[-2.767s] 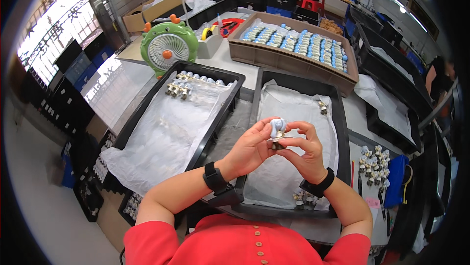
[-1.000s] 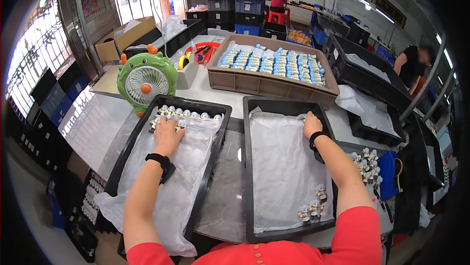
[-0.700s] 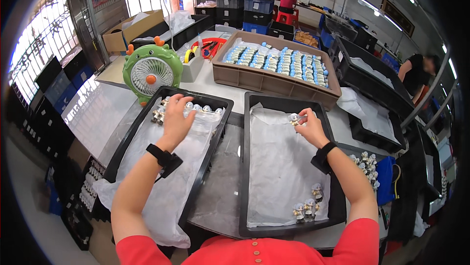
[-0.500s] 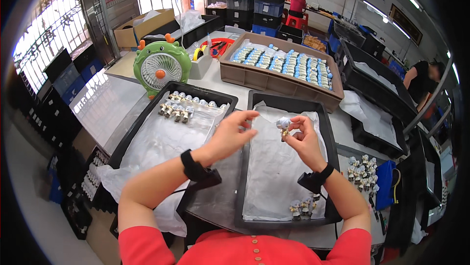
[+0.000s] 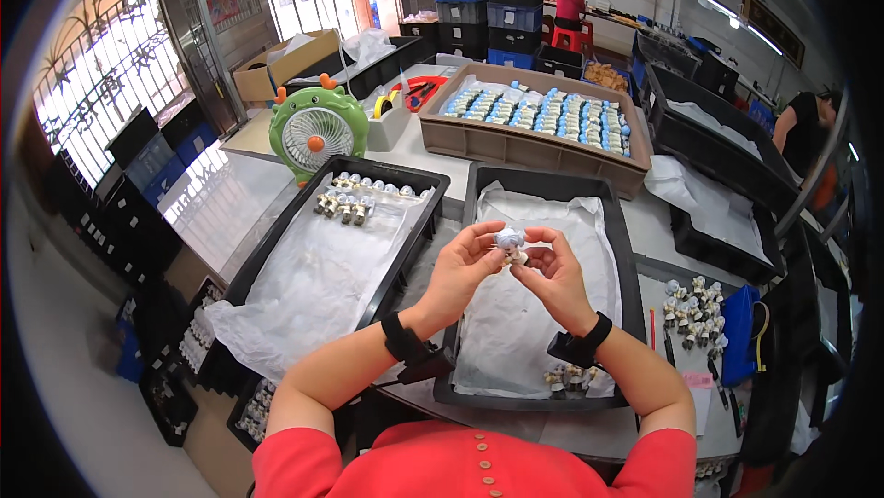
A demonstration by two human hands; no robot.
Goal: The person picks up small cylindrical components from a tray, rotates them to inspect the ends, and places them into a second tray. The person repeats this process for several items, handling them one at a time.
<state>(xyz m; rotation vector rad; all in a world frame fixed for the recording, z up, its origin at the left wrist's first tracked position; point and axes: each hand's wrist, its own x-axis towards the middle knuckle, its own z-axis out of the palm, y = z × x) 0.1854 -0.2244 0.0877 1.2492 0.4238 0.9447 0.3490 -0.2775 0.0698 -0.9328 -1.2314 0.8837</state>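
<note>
At left of centre, has figurine rows (image 5: 346,207) in a black tray (image 5: 396,172). At the frame's centre, with left hand (image 5: 460,272) and right hand (image 5: 558,286), holds a pale-blue-topped figurine (image 5: 509,240) in a narrow grip above another black tray (image 5: 630,295). At right, has a figurine cluster (image 5: 692,312) on the tabletop (image 5: 642,226).

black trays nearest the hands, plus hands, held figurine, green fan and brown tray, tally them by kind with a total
Black trays, left and right: 2
Hands, left and right: 2
Held figurine: 1
Green fan: 1
Brown tray: 1
Total: 7
</note>
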